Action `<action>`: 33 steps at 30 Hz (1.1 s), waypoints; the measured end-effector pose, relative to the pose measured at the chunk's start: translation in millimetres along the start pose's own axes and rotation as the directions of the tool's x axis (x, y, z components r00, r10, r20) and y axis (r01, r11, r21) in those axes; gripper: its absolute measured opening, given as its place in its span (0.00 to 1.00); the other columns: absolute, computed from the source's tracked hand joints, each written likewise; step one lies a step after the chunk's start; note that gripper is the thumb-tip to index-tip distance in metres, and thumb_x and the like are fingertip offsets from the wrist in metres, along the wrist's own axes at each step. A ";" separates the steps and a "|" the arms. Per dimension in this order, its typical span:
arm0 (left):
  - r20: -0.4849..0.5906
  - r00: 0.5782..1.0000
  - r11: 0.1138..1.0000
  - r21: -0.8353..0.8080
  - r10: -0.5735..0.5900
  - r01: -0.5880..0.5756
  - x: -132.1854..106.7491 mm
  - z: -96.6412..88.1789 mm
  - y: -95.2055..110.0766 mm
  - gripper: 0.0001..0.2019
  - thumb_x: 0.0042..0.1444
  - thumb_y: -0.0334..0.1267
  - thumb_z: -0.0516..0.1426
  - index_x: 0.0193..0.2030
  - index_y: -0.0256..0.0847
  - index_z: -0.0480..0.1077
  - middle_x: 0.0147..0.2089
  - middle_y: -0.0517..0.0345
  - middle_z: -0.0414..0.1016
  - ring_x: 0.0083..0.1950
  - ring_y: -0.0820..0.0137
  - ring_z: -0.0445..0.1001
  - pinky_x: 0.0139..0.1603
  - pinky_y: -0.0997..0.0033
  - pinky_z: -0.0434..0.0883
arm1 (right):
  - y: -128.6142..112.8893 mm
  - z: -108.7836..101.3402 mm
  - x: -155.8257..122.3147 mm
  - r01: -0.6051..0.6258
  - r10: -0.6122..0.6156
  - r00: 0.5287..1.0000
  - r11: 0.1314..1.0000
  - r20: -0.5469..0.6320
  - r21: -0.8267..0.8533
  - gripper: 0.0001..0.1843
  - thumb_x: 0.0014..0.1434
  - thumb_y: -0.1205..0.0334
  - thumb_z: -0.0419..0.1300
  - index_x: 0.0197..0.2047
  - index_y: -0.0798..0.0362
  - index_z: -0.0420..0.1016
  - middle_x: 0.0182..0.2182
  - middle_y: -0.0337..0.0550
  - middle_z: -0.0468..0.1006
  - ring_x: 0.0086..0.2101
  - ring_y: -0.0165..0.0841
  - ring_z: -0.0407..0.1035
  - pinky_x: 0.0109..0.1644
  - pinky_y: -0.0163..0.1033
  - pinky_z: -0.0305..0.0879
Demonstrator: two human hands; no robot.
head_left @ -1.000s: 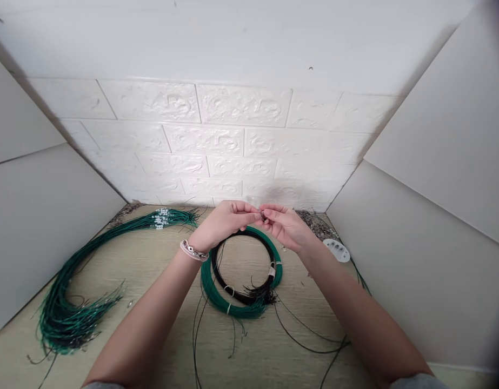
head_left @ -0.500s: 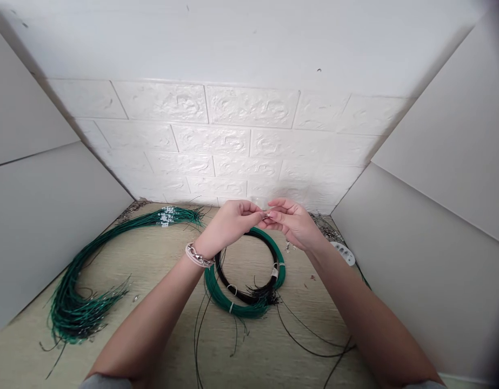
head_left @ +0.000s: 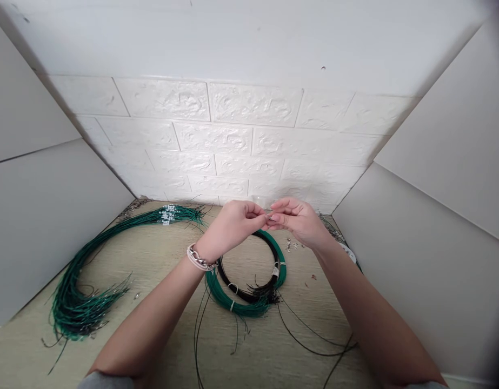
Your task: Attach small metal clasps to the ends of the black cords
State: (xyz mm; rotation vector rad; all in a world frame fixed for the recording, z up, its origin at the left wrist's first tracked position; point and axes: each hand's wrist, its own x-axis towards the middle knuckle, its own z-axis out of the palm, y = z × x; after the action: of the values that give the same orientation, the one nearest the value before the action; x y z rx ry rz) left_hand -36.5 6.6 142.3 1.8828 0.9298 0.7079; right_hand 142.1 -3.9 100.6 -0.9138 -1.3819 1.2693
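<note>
Fingertips of both hands meet above a pale wooden table (head_left: 172,324), pinching a small piece (head_left: 269,219) too tiny in view to identify. The work appears to be midway: this one piece sits between the fingers, held just off the far rim of a green cord coil (head_left: 244,309) and a black cord coil (head_left: 272,254) nested inside it, both bound with light ties. To the left, a long bunch of green cords (head_left: 66,302) lies in a curve, clustered with white bits (head_left: 167,214) near its far end; whether that bunch is finished or waiting cannot be told. Loose dark cords (head_left: 304,346) trail across the near side, and scattered metal bits (head_left: 290,245) beside the right wrist suggest more pieces remain to be handled. The left hand (head_left: 235,224), back turned up and a bracelet (head_left: 199,260) at the wrist, closes thumb against forefinger on the piece, its other fingers tucked beneath. The right hand (head_left: 306,224) grips from the opposite side, thumb pressed inward, the upper finger raised and loosely bent. Both forearms reach forward and converge near the textured white wall (head_left: 233,102).
</note>
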 end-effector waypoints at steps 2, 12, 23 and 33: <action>0.000 1.000 1.000 0.029 -0.001 0.001 0.2 -0.1 -0.5 0.09 0.50 0.40 0.55 0.30 0.38 0.73 0.30 0.55 0.77 0.32 0.71 0.73 0.32 0.73 0.66 | 0.0 -0.4 0.0 0.005 -0.005 1.000 1.000 0.005 -0.011 0.13 0.47 0.59 0.65 0.37 0.53 0.71 0.29 0.40 0.77 0.31 0.30 0.73 0.37 0.37 0.72; -0.022 1.000 0.997 0.082 -0.010 0.012 0.8 -0.2 -0.3 0.09 0.51 0.40 0.54 0.30 0.37 0.73 0.29 0.55 0.77 0.30 0.72 0.72 0.31 0.73 0.66 | -0.2 -1.4 -0.1 -0.005 0.005 1.000 0.999 0.004 -0.036 0.12 0.47 0.60 0.65 0.37 0.52 0.72 0.29 0.40 0.77 0.32 0.30 0.73 0.38 0.37 0.72; -0.032 0.999 0.989 0.147 0.006 -0.001 1.1 0.9 -1.2 0.09 0.51 0.40 0.54 0.30 0.37 0.73 0.28 0.57 0.76 0.28 0.73 0.71 0.29 0.74 0.64 | -4.4 1.4 -0.9 -0.011 0.010 1.000 0.997 -0.013 -0.075 0.12 0.47 0.60 0.64 0.36 0.53 0.72 0.28 0.39 0.76 0.31 0.30 0.73 0.37 0.37 0.72; -0.079 0.990 0.913 0.399 0.121 -0.080 1.3 3.6 -1.0 0.10 0.53 0.36 0.52 0.28 0.37 0.73 0.26 0.59 0.75 0.24 0.76 0.66 0.28 0.75 0.60 | -9.2 5.6 -3.3 -0.028 0.015 0.998 0.981 -0.067 -0.192 0.12 0.49 0.60 0.62 0.39 0.53 0.71 0.29 0.40 0.77 0.33 0.31 0.73 0.39 0.39 0.72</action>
State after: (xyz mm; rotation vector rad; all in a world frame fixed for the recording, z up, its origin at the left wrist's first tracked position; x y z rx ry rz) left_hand -33.3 6.3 140.0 2.2811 1.1111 0.7224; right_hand 138.2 -9.8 109.4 -1.0954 -1.4648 1.1251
